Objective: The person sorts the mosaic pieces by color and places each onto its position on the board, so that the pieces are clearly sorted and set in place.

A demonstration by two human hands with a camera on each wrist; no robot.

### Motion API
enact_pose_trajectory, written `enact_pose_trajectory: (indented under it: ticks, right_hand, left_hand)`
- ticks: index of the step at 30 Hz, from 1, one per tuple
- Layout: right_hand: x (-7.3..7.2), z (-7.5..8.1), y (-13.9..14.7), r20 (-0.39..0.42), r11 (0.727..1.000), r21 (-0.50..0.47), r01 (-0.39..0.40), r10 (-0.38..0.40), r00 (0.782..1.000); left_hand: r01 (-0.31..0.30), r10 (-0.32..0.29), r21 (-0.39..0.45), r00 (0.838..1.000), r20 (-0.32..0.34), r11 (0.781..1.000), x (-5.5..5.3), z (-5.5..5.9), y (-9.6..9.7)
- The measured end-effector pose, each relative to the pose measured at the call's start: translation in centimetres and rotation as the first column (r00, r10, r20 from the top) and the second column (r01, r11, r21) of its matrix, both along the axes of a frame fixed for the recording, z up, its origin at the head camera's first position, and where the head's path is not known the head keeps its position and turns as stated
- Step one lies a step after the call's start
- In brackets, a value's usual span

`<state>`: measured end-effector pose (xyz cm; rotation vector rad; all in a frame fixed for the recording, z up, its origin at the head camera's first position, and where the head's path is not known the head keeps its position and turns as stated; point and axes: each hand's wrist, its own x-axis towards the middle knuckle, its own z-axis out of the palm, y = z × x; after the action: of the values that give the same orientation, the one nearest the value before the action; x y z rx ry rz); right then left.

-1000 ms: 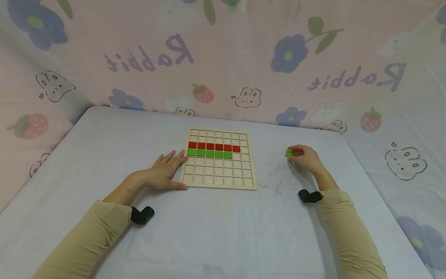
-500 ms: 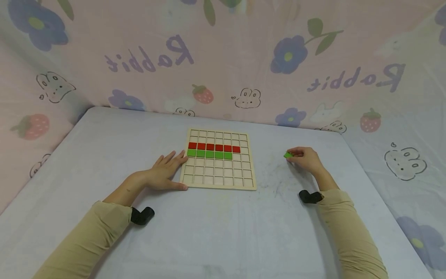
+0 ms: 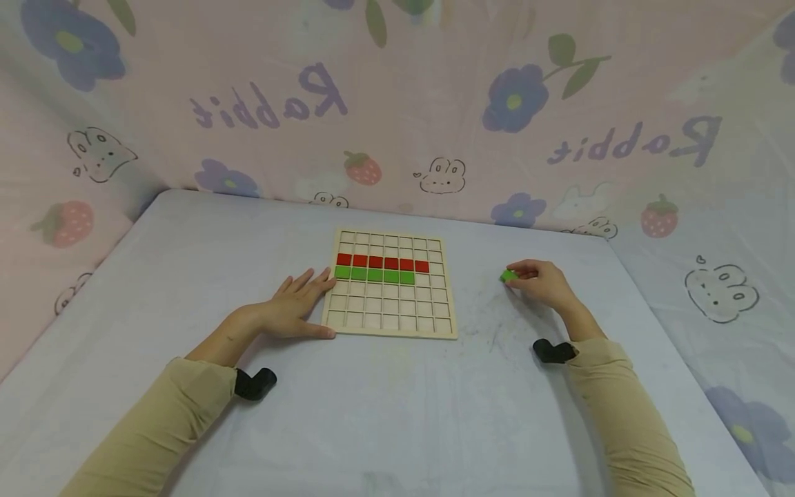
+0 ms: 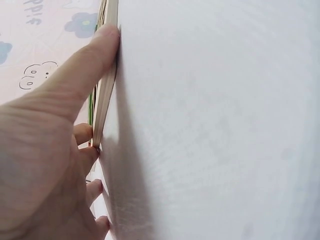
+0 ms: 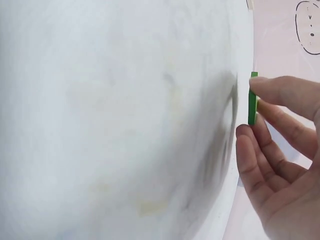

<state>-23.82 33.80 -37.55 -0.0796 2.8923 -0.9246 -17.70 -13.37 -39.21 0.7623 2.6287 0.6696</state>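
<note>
A pale wooden grid board (image 3: 388, 324) lies on the white table. One row bears several red square tiles (image 3: 375, 262); the row in front of it bears several green tiles (image 3: 375, 275). My left hand (image 3: 288, 310) rests against the board's left edge with fingers spread, thumb at the near corner; the left wrist view has the thumb (image 4: 85, 70) touching the board's side (image 4: 106, 90). To the right of the board, my right hand (image 3: 543, 283) pinches a single green tile (image 3: 508, 275). Seen edge-on in the right wrist view, that tile (image 5: 253, 98) sits between thumb and fingers (image 5: 280, 95).
The table (image 3: 385, 414) is covered in white cloth with faint marks right of the board. A pink patterned curtain (image 3: 397, 124) hangs behind it and at the sides. Black angled wrist pieces (image 3: 254, 384) stick out from both sleeves.
The green tile in my right fingers has turned and shifted slightly left toward the board. My left hand and the board stay where they were.
</note>
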Motion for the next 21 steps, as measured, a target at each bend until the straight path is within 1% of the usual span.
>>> enact_pose_trajectory:
  ticks: [4,6,11,15,21]
  right_hand:
    - [-0.1,0.0,-0.3,-0.011,1.0,-0.01,-0.027,0.027,1.0]
    - [-0.1,0.0,-0.4,-0.019,0.999,-0.009,-0.036,0.036,0.999]
    - [-0.3,-0.1,-0.8,-0.04,0.998,-0.009,-0.063,0.062,0.997]
    - [-0.4,-0.1,-1.2,-0.048,0.996,-0.024,-0.081,0.08,0.996]
    - [-0.6,0.1,-2.1,-0.055,0.994,-0.033,-0.101,0.099,0.994]
  left_hand:
    - [0.002,-0.002,0.012,1.0,0.007,1.0,-0.1,-0.1,0.0]
    - [-0.002,0.002,0.01,1.0,0.013,1.0,-0.3,-0.4,-0.1]
    - [-0.012,0.012,-0.017,1.0,0.003,1.0,-0.6,-1.1,-0.2]
    - [-0.019,0.019,-0.021,1.0,0.006,1.0,-0.5,-0.8,-0.1]
    - [-0.012,0.012,0.0,1.0,0.022,1.0,-0.1,0.1,0.1]
